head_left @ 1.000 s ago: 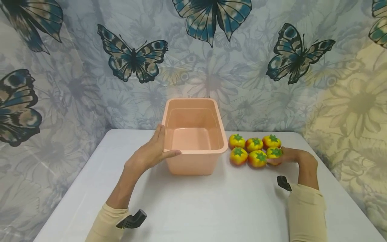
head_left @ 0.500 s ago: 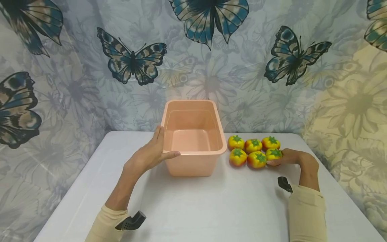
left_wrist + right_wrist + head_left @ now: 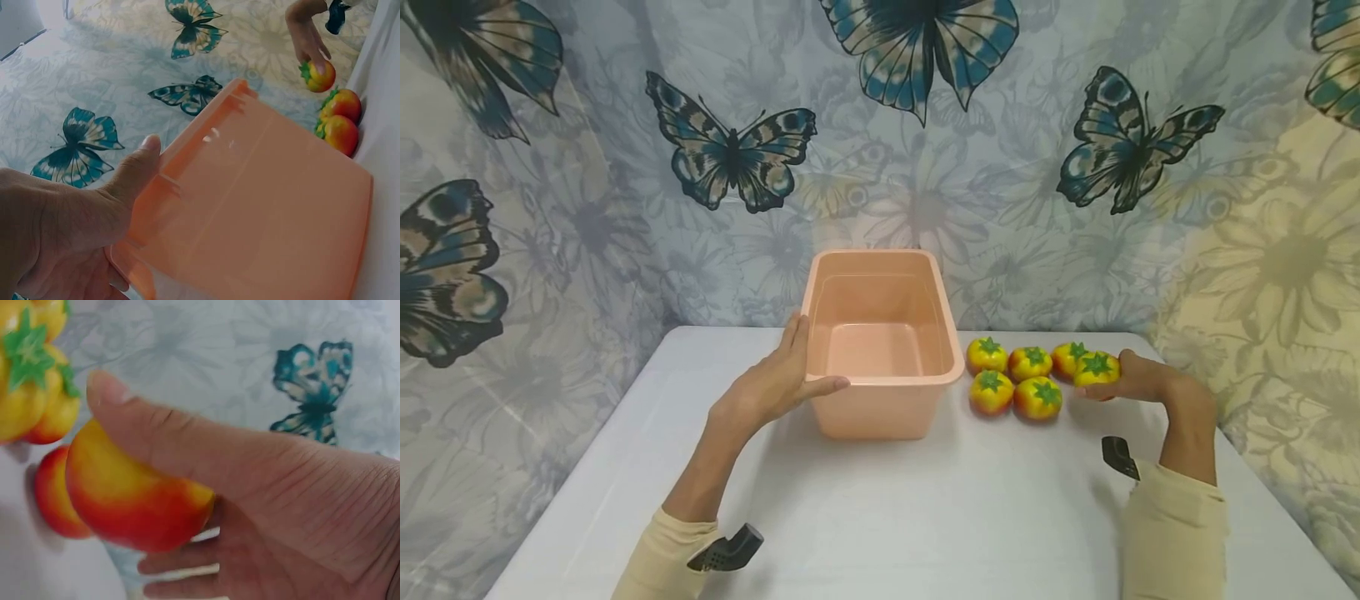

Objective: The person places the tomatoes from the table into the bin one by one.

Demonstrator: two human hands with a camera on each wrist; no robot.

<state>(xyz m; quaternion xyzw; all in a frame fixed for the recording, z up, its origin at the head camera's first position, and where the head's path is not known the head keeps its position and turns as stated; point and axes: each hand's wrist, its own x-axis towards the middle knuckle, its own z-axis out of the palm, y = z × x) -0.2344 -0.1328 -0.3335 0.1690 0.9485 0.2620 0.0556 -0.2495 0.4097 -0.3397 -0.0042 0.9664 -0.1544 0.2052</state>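
Observation:
My left hand (image 3: 765, 379) holds the near left corner of a peach plastic tub (image 3: 880, 410), its thumb at the near rim and its fingers along the left side. The left wrist view shows the thumb (image 3: 134, 172) against the tub's outer wall (image 3: 262, 206). At the right, my right hand (image 3: 1150, 385) grips a yellow-red artificial persimmon (image 3: 1096, 367) with a green star-shaped top. This persimmon (image 3: 134, 494) is between thumb and fingers in the right wrist view, raised off the table. Several like persimmons (image 3: 1037, 398) sit in two rows between tub and right hand.
A white table (image 3: 940, 517) carries everything, with its far edge near a butterfly-printed backdrop (image 3: 925, 192). The tub stands upright beside the persimmons, and its bare floor (image 3: 876, 348) shows. A black wrist device (image 3: 727, 550) is on the left sleeve.
My right hand has lifted the near right persimmon off the table and moved it slightly up and right, away from the group. My left hand stays at the tub.

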